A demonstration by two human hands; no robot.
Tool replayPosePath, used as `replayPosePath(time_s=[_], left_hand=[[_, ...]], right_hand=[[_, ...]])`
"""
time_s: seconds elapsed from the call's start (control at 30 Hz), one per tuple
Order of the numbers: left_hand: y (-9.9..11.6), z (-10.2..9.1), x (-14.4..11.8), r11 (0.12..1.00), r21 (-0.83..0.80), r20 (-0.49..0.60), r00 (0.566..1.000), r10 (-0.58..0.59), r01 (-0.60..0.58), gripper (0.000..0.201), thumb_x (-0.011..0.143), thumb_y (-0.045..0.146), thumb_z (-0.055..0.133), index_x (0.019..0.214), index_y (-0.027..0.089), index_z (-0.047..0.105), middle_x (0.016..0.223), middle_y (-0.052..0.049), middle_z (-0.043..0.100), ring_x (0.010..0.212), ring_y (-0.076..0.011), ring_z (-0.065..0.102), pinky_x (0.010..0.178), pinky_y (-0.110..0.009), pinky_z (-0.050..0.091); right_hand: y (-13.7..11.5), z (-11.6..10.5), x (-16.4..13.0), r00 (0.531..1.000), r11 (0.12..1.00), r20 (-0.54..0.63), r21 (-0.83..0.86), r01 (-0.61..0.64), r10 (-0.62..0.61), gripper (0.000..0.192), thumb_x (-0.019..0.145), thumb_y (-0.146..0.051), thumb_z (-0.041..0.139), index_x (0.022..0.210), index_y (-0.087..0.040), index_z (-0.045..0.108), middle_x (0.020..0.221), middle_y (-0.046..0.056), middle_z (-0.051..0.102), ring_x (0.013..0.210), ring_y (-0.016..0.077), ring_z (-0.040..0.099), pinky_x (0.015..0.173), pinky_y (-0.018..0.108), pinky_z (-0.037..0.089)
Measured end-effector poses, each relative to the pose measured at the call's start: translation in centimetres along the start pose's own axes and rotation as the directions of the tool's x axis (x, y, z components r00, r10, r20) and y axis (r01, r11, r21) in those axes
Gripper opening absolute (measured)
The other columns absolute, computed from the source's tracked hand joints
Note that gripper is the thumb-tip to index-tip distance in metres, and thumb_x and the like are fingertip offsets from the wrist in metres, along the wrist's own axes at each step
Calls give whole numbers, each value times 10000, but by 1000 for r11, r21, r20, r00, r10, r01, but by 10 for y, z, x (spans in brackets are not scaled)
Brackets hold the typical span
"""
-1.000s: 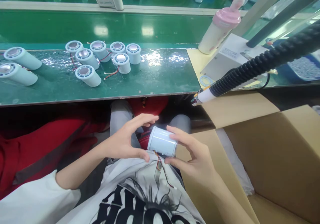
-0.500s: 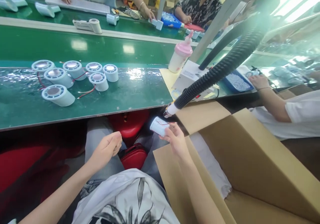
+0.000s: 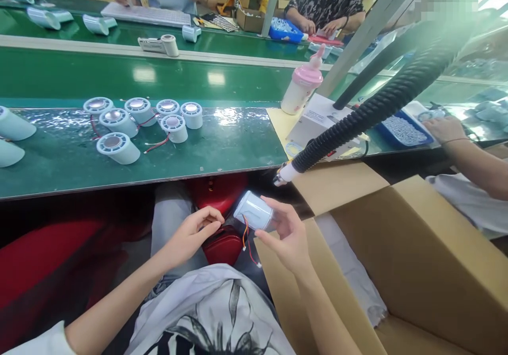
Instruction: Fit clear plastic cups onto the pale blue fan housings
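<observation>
- Far left on the glossy green workbench [image 3: 238, 143], we see a cluster of pale blue ribbed cylinder housings [image 3: 138, 122] standing or lying with red wires between them.
- Our left hand [image 3: 189, 238] hangs over the lap, fingers loosely curled together on nothing, just left of the part.
- Our right hand [image 3: 288, 233] pinches the pale blue plastic cylinder with thin red wire leads [image 3: 254, 212], thumb and fingertips clamped on its near end.
- We judge it light, stiff and smooth, so rather slippery; grip the barrel, never the fragile leads.
- Its long axis tilts up and left, toward the white nozzle of the black corrugated hose [image 3: 288, 173].
- The open brown cardboard box [image 3: 397, 249] sits rightmost.
</observation>
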State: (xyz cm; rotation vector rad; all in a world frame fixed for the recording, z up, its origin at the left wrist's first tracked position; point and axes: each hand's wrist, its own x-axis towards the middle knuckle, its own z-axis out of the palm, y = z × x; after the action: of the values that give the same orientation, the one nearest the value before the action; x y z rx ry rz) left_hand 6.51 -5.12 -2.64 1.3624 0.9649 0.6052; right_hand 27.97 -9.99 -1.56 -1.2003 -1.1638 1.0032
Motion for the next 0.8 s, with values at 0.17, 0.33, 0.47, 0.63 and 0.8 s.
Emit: replayPosePath(time_s=[0.17,0.33,0.47,0.63,0.8], left_hand=[[22,-12,5,987,73,54,988,143,-146,366,859,444,522,1117,189,577,1162,-87,578,1079,-235,509,936,-348,378],[45,-15,6,935,256,247,951,184,-248,494,788,421,642,1231,230,537,1250,-84,566,1135,-259,510,985,-388,369],[51,-12,3,911,290,259,940,221,-294,544,743,388,699,1234,226,528,1215,-86,594,1080,-252,555,932,-374,421],[46,-11,1,838,296,223,886,406,-459,659,647,358,788,1238,233,523,1230,-90,599,1133,-266,541,1005,-398,387],[40,-11,0,776,306,230,833,503,-552,673,635,338,800,1241,246,521,1239,-97,608,1158,-279,545,1109,-493,260]], right_hand=[[-10,0,-10,978,972,128,-148,180,-162,487,677,-167,763,1117,-247,571,1244,121,606,1184,268,551,886,408,542],[-14,0,-13,924,908,266,-246,340,-274,437,709,-153,735,1097,-267,570,1236,125,607,1150,271,571,908,449,521],[-17,0,-14,928,923,252,-201,329,-276,456,731,-145,718,1132,-300,563,1313,99,541,1218,267,512,940,437,504],[-24,2,-16,957,999,288,39,-23,11,772,713,-466,729,1375,-325,358,1440,110,405,1256,274,472,961,399,496],[-30,4,-16,965,995,247,12,-100,94,589,714,-421,744,1240,-264,529,1193,88,610,1057,239,610,876,338,543]])
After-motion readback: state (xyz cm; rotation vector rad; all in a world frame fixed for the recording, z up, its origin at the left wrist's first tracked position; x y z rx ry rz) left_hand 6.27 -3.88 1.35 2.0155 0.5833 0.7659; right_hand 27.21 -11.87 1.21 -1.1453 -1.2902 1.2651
